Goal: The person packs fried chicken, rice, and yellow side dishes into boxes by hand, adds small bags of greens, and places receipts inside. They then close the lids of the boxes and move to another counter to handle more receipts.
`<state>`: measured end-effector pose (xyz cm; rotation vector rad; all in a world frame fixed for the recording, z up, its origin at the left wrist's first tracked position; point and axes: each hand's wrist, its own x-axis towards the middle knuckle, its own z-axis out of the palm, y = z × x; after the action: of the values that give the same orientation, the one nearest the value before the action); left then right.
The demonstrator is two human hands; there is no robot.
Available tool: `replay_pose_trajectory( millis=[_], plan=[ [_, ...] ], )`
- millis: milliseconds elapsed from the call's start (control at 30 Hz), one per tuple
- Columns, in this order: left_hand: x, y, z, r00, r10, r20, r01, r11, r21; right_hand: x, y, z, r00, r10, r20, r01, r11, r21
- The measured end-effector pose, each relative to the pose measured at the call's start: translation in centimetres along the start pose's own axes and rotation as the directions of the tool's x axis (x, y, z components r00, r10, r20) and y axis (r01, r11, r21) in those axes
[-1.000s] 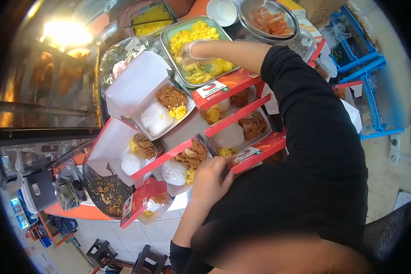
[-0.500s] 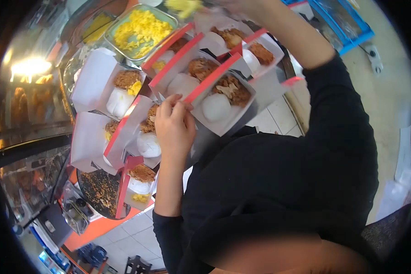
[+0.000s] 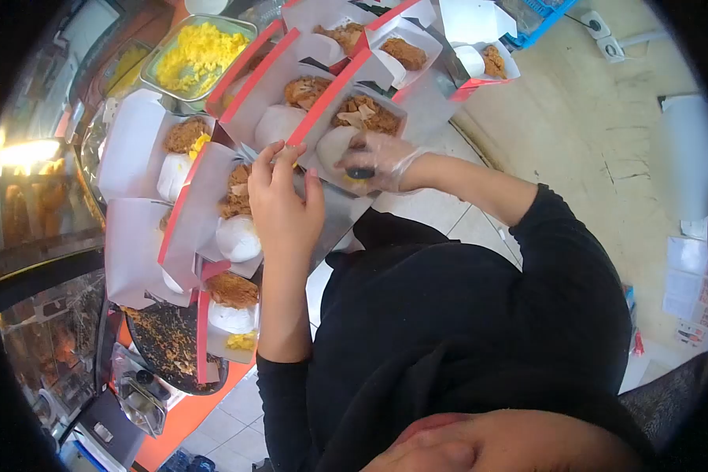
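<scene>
My left hand (image 3: 285, 206), bare, has its fingertips on the red-edged lid of an open carton (image 3: 328, 104), thumb against the side. Inside this carton are a fried chicken piece (image 3: 367, 115) and a white rice mound (image 3: 337, 148). In a clear plastic glove, my right hand (image 3: 379, 163) reaches into it beside the rice, fingers curled. A dark oval shape and a little yellow show at its fingertips; what it holds is unclear. More open cartons with chicken and rice stand around, one with yellow scrambled egg (image 3: 241, 341) at the lower left.
A glass tray (image 3: 248, 33) of scrambled egg stands at the upper left. Below the cartons lies a dark round tray (image 3: 161, 354) with crumbs. At the left is a lit glass cabinet (image 3: 43, 212) with fried pieces. A blue crate (image 3: 544, 22) is at the top right.
My right hand has come down from beside the egg tray into the front carton. My left hand stays at the lid's edge. The view has shifted, showing another open carton at the upper right.
</scene>
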<state>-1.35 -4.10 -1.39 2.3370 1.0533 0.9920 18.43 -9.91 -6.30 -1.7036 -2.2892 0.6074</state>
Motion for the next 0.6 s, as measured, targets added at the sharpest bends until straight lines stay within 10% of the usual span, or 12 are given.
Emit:
replay_pose_trajectory(
  millis=[167, 267, 400, 500, 567, 600],
  plan=[
    [-2.0, -0.4, 0.1, 1.0, -0.02, -0.019, 0.018, 0.995, -0.098, -0.4, 0.4, -2.2, 0.953, 0.249, -0.173, -0.158, 0.894, 0.419],
    [-4.8, -1.5, 0.3, 0.998, -0.055, 0.005, 0.055, 0.987, -0.149, -1.1, 0.9, -5.9, 0.788, 0.441, 0.43, -0.558, 0.216, 0.801],
    [-9.2, -2.6, 2.8, 0.934, -0.254, 0.253, 0.32, 0.908, -0.269, 1.5, -4.4, -16.3, 0.826, 0.33, 0.456, -0.563, 0.488, 0.667],
    [-10.4, -3.2, 5.6, 0.9, -0.315, 0.3, 0.401, 0.869, -0.29, 8.1, -6.1, -20.7, 0.951, 0.28, 0.131, -0.292, 0.672, 0.68],
    [-10.5, -3.6, 7.0, 0.898, -0.358, 0.255, 0.415, 0.881, -0.227, 16.2, -2.0, -20.1, 0.994, -0.052, 0.094, -0.022, 0.754, 0.657],
    [-10.4, -3.4, 7.4, 0.898, -0.375, 0.229, 0.423, 0.88, -0.217, 20.4, -1.8, -20.3, 0.981, 0.056, 0.187, -0.113, 0.943, 0.313]
  ],
)
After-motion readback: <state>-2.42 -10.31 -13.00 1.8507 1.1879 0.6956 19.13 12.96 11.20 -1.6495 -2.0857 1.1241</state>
